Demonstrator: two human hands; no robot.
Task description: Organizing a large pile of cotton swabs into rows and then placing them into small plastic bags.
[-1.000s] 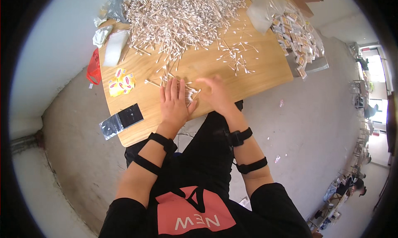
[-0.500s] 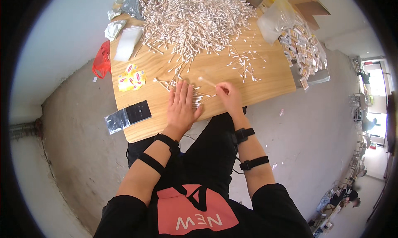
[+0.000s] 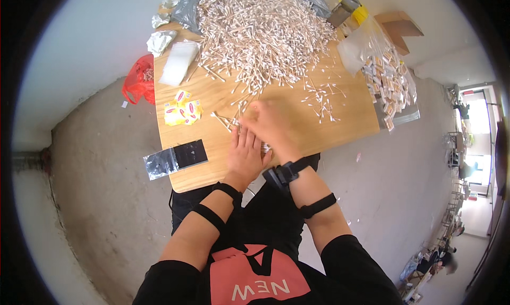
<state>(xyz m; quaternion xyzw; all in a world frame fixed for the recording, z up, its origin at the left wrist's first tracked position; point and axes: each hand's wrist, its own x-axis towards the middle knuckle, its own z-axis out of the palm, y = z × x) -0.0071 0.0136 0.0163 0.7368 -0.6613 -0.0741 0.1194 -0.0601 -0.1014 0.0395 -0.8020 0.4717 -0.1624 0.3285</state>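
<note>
- Right now the left hand (image 3: pixel 245 155) lies flat on the light wooden table (image 3: pixel 340 125), fingers spread and palm down, holding nothing that I can see.
- The right hand (image 3: pixel 270 125) crosses just above it — blurred, so I cannot tell whether it grips anything.
- Between both hands sits a small bunch of thin white cotton swabs (image 3: pixel 234 123), touching the left fingertips; their long axes run roughly away from the person.
- The large heap of white cotton swabs (image 3: pixel 260 34) lies farther ahead — well apart, nearer to the right hand.

swab heap (image 3: pixel 260 34) blocks ahead, bare tabletop (image 3: pixel 329 130) rightward
</note>
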